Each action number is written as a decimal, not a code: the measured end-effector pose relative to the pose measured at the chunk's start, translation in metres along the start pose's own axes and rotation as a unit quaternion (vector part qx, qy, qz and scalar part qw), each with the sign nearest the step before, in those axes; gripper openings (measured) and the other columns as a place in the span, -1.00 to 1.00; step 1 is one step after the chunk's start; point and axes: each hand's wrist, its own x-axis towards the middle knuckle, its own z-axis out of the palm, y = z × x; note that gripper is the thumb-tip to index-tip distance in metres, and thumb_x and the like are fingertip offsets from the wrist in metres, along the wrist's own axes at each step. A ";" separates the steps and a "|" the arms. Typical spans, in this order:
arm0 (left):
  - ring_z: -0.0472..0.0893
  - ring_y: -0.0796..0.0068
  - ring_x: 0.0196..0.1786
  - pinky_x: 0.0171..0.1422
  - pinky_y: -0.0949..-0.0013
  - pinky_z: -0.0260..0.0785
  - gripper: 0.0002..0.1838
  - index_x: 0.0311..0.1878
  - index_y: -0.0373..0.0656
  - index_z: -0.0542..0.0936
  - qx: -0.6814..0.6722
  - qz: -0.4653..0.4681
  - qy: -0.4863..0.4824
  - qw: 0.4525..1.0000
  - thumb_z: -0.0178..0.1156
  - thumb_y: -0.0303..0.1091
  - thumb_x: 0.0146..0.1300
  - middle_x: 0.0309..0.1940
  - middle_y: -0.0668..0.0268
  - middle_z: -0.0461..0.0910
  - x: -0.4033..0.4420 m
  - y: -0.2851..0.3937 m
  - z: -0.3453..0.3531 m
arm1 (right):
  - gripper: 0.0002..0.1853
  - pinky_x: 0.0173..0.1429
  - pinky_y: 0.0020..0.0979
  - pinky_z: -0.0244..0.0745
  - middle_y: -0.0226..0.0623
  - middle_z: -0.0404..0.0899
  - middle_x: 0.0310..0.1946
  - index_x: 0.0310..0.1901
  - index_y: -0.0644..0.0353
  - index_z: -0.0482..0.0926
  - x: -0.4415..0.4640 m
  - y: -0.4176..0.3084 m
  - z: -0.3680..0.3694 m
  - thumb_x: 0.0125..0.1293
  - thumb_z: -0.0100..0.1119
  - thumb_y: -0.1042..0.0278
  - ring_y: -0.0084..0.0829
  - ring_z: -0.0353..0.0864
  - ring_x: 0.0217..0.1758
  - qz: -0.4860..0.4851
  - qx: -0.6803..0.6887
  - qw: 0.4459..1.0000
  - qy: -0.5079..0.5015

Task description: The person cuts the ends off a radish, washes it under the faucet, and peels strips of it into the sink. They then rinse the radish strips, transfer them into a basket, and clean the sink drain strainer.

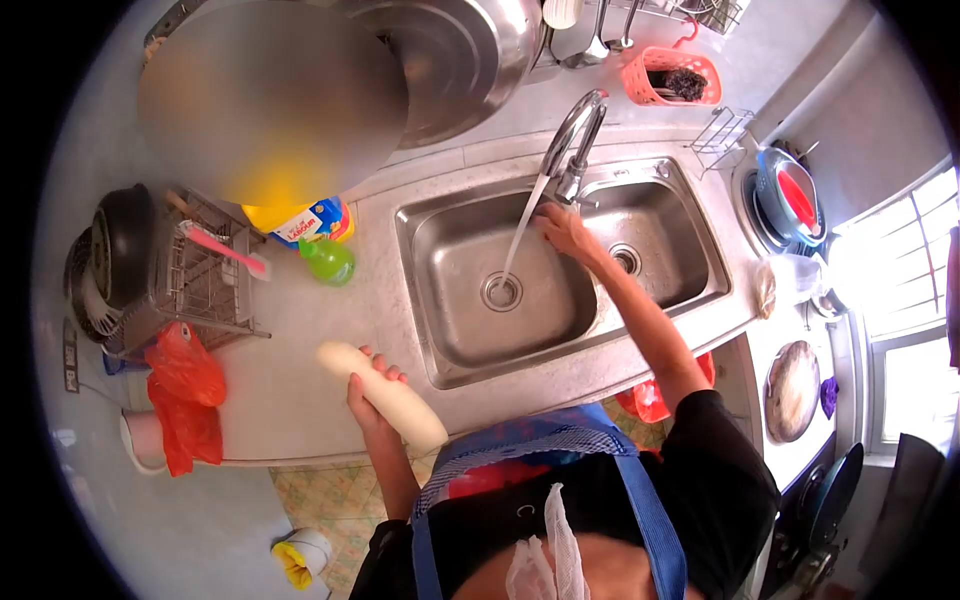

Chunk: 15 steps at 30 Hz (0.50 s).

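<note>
My left hand (374, 392) is wrapped around a long, pale white radish (392, 394) with smooth, rounded ends, holding it over the counter's front edge. My right hand (566, 233) is over the double sink (440, 290), beside the stream of water and just below the base of the chrome faucet (575, 140). Its fingers reach forward, partly bent, and nothing shows in them. Water runs from the spout into the left basin, toward the drain (502, 291).
Left on the counter (300, 385) are a green bottle (327, 261), a yellow bottle (318, 222), a wire rack (210, 275) and a red plastic bag (185, 390). A coral basket (672, 77) hangs behind the sink. Stacked basins (790, 200) and a round cutting board (793, 391) stand right.
</note>
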 end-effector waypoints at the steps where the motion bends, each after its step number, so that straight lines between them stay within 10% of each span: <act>1: 0.45 0.35 -0.29 -0.14 0.20 0.38 -0.46 0.10 -0.07 0.30 0.002 0.005 -0.004 1.000 0.22 -0.08 0.13 -0.31 0.32 0.38 0.003 -0.006 0.004 | -0.62 -0.42 -0.39 0.43 -0.26 0.50 -0.51 -0.09 0.25 0.46 0.014 -0.015 0.003 0.32 0.03 0.06 -0.41 0.50 -0.51 0.083 0.231 0.965 -0.092; 5: 0.45 0.34 -0.30 -0.14 0.17 0.38 -0.51 0.07 -0.09 0.33 -0.012 -0.028 -0.009 0.999 0.18 -0.05 0.16 -0.30 0.30 0.40 0.016 -0.020 0.013 | -0.56 -0.51 -0.54 0.31 -0.39 0.40 -0.57 -0.14 0.23 0.46 0.078 -0.044 0.015 0.39 -0.14 -0.06 -0.55 0.36 -0.61 0.171 0.654 0.656 -0.336; 8: 0.45 0.34 -0.31 -0.14 0.16 0.38 -0.56 0.03 -0.10 0.37 0.001 -0.049 0.001 0.999 0.15 -0.05 0.19 -0.30 0.30 0.42 0.019 -0.020 0.013 | -0.56 -0.49 -0.50 0.37 -0.31 0.48 -0.49 -0.19 0.23 0.49 0.081 -0.050 0.015 0.36 -0.15 -0.04 -0.51 0.41 -0.61 0.068 0.309 0.869 -0.380; 10: 0.46 0.34 -0.31 -0.14 0.17 0.38 -0.59 0.01 -0.09 0.38 0.002 -0.054 0.010 0.998 0.13 -0.06 0.21 -0.31 0.30 0.43 0.020 -0.017 0.010 | -0.68 -0.41 -0.45 0.46 -0.23 0.50 -0.50 -0.11 0.24 0.44 0.084 -0.026 0.002 0.23 0.01 0.17 -0.46 0.51 -0.49 -0.109 0.008 0.906 -0.408; 12: 0.47 0.35 -0.32 -0.16 0.18 0.39 -0.63 -0.02 -0.10 0.40 -0.031 -0.059 0.045 0.997 0.10 -0.08 0.23 -0.31 0.29 0.44 0.019 -0.014 0.004 | -0.68 -0.25 -0.35 0.54 -0.12 0.53 -0.47 -0.10 0.25 0.43 0.072 0.032 -0.008 0.09 0.10 0.33 -0.34 0.61 -0.31 -0.333 -0.259 0.887 -0.187; 15: 0.47 0.36 -0.33 -0.17 0.17 0.39 -0.65 -0.03 -0.11 0.39 -0.054 -0.064 0.047 0.995 0.08 -0.09 0.25 -0.31 0.29 0.45 0.022 -0.011 -0.003 | -0.79 -0.08 -0.19 0.53 -0.03 0.56 -0.21 -0.15 0.23 0.48 0.044 0.042 -0.036 0.19 0.06 0.35 -0.14 0.57 -0.04 -0.043 -0.483 0.874 -0.007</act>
